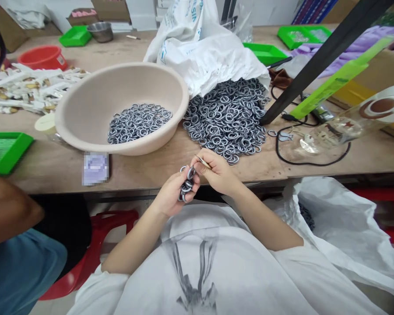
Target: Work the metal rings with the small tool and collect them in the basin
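Several grey rings (186,188) are bunched in my left hand (171,192), its fingers closed round them. One ring stands up at the fingertips, where both hands meet in front of my chest. My right hand (219,171) pinches a slim, pointed tool (204,162); whether it is tweezers or a blade I cannot tell. Just beyond the hands, a heap of grey rings (230,118) spills from a white sack (216,61) onto the wooden table (144,168). Left of the heap, a beige basin (82,100) contains more such rings (138,124).
A black post (315,61) slants up beside the heap. To its right lie a clear bottle (341,129) and a black cable (315,164). An open white bag (341,223) is low at my right. A person's arm (9,210) is at the left, near a green tray (9,153).
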### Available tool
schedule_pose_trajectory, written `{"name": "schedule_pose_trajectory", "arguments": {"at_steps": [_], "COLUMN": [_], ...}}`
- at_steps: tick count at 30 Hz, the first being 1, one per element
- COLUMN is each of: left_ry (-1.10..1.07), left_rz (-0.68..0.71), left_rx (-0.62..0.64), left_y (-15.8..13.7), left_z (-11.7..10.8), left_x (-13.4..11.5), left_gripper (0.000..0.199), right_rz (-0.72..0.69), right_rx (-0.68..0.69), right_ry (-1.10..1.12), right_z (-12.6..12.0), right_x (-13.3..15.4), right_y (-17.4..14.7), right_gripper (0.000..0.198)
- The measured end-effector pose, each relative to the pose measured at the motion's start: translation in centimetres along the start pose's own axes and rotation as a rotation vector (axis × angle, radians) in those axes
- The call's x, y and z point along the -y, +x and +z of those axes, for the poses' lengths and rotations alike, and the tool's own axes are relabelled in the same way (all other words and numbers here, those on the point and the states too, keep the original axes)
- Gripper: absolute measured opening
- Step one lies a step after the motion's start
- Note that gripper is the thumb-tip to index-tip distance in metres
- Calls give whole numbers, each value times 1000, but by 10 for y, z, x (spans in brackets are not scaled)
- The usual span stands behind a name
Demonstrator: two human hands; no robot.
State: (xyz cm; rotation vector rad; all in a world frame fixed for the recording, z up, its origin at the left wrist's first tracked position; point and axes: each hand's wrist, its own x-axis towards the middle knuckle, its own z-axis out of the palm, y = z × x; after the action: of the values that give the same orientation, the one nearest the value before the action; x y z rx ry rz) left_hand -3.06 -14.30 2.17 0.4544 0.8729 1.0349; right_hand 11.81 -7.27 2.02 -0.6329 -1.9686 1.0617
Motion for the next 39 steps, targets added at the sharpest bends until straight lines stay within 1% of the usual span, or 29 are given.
{"name": "schedule_pose_trajectory", "arguments": {"at_steps": [3, 5, 7, 9, 11, 12, 14, 18, 20, 22, 23, 25, 27, 28, 29, 31, 34, 35, 36, 37, 39], "left_ry": [2, 10, 21, 36, 45, 45, 44, 35, 19, 20, 31, 85, 165, 201, 233, 293, 472, 548, 646, 798, 1171], "left_rz": [-16, 26, 123, 215, 262, 271, 279, 275, 271, 266, 263, 252, 251, 270, 310, 455, 764, 896, 972, 970, 867], "left_rx": [57, 46, -3, -40, -49, -53, -61, -100, -120, -121, -106, -28, 80, 114, 119, 45, -153, -224, -304, -373, -499], "left_y": [-2, -2, -1, 0, 0, 0, -1, -1, 0, 1, 0, -3, -8, -11, -14, -17, -9, -3, 5, 13, 28], "left_z": [3, 3, 5, 7, 9, 10, 12, 13, 14, 14, 13, 13, 14, 15, 16, 17, 14, 10, 4, -3, -19], "left_x": [0, 1, 3, 5, 6, 6, 5, 2, 1, 2, 4, 8, 9, 6, 1, -20, -75, -95, -115, -133, -161], "left_gripper": [50, 48, 48, 47, 47, 47, 47, 49, 50, 50, 49, 48, 46, 46, 45, 42, 39, 34, 32, 28, 22], "right_rz": [-56, -52, 11, 131, 232, 250, 207, 43, 24, 35, 51, 113, 195, 233, 262, 293, 305, 301, 293, 283, 260], "right_rx": [-52, -67, -68, -88, -141, -161, -140, 26, 49, 59, 64, 49, -11, -49, -85, -142, -201, -213, -220, -226, -250], "right_ry": [-31, -23, 23, 122, 189, 173, 48, -213, -286, -316, -306, -257, -191, -153, -113, -40, -5, -21, -47, -78, -139], "right_z": [2, 4, 6, 8, 7, 6, 2, -2, -2, -2, -2, -4, -6, -7, -7, -8, -7, -6, -6, -6, -8], "right_x": [-1, 0, 1, 2, 3, 4, 7, 18, 22, 23, 22, 16, 6, 1, -4, -12, -17, -17, -17, -17, -19], "right_y": [-3, -6, -7, -8, -9, -10, -14, -23, -26, -26, -25, -21, -18, -17, -16, -17, -20, -21, -22, -23, -25], "right_gripper": [35, 31, 30, 33, 38, 40, 42, 43, 44, 45, 46, 46, 47, 49, 49, 51, 51, 50, 49, 48, 45]}}
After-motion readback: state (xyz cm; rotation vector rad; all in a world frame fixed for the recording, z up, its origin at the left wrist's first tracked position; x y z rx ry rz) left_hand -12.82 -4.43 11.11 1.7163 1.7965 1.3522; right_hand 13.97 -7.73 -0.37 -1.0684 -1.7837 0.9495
